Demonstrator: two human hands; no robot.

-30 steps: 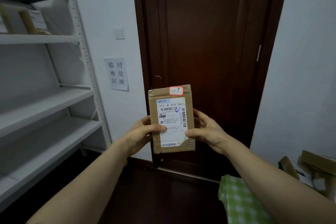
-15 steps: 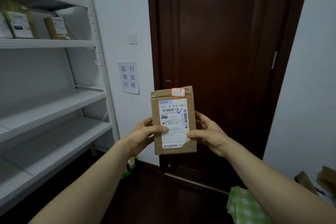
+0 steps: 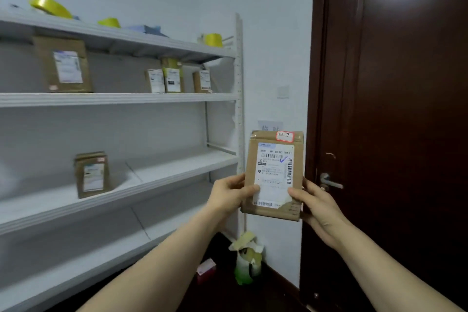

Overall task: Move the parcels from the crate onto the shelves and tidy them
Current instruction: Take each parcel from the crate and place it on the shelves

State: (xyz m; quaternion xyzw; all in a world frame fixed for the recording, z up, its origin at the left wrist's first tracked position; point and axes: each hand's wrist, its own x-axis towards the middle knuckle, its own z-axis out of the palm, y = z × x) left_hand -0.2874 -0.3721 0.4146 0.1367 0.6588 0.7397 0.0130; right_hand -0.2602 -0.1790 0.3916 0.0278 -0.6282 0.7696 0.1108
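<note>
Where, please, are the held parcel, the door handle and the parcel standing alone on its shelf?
Held parcel (image 3: 274,175): head view, middle of its white label.
Door handle (image 3: 331,183): head view, on the lever.
Lone parcel (image 3: 92,176): head view, on its front label.

The white post of the shelves stands just left of the held parcel, between it and the bays. On the middle shelf one box stands at centre left; the board to its right lies open up to the post. Above, three small boxes and one large box leave a gap between them. The closed door walls off the right.
</note>
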